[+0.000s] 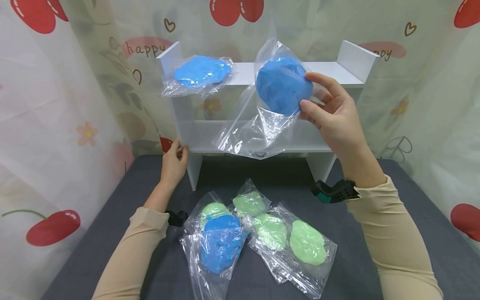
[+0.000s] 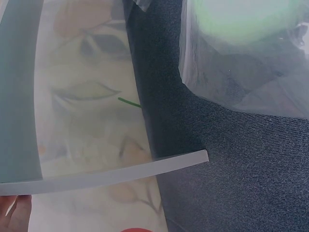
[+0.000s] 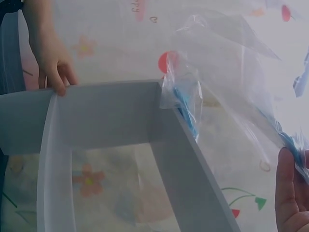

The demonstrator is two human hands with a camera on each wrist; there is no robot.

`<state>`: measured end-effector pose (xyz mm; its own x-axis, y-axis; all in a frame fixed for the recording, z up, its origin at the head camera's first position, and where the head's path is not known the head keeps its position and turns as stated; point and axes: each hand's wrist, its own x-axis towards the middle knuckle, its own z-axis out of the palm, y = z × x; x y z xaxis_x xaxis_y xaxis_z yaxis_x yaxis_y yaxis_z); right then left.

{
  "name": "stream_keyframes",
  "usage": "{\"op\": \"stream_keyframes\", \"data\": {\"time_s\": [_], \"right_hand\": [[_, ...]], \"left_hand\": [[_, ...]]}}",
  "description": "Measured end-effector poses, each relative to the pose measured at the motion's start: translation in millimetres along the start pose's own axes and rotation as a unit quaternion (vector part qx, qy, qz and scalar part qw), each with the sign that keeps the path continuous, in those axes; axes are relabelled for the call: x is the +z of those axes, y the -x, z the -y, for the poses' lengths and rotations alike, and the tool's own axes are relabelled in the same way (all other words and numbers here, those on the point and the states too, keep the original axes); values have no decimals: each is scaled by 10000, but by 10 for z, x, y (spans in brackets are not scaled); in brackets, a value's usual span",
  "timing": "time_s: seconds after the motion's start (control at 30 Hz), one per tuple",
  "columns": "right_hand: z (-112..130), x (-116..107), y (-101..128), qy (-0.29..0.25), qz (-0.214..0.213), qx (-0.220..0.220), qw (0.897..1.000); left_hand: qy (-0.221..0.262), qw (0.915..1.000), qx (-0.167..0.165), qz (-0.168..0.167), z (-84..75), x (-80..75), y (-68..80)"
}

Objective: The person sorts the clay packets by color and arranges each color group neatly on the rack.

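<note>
Your right hand [image 1: 331,110] has a blue bag [image 1: 283,85] pinched at its right edge, thumb below and fingertip above on the side facing you. You have that bag raised in front of the shelf [image 1: 198,137], between its two side panels, with the clear loose end hanging down to the lower left.

Your left hand [image 1: 174,166] is at the outer left side of the shelf, its fingertips touching the panel near the lower board; you can't tell from these views whether it grips or only rests there.

On the top board, at the left end, you have a second blue bag [image 1: 202,71] lying flat, its clear plastic drooping over the front edge.

Below, on the dark table [image 1: 352,271], a third blue bag [image 1: 221,246] lies in front of the shelf, over part of a green bag [image 1: 213,209]. Just right of it, you see three more green bags [image 1: 307,241], bunched together with their plastic overlapping.

You wear a black band [image 1: 337,191] on each wrist, below tan sleeves [image 1: 397,246]. Behind the shelf hangs a pale curtain [image 1: 86,179] printed with cherries, flowers and hearts.
</note>
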<state>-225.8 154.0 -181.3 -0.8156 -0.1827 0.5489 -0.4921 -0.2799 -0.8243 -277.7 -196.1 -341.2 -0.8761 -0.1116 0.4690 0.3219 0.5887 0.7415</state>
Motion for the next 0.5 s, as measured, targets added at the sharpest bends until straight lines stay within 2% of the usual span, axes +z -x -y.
{"op": "stream_keyframes", "data": {"time_s": [0.5], "right_hand": [[40, 42, -240, 91, -277, 173, 9994]], "left_hand": [[-9, 10000, 6, 11, 16, 5, -8]]}}
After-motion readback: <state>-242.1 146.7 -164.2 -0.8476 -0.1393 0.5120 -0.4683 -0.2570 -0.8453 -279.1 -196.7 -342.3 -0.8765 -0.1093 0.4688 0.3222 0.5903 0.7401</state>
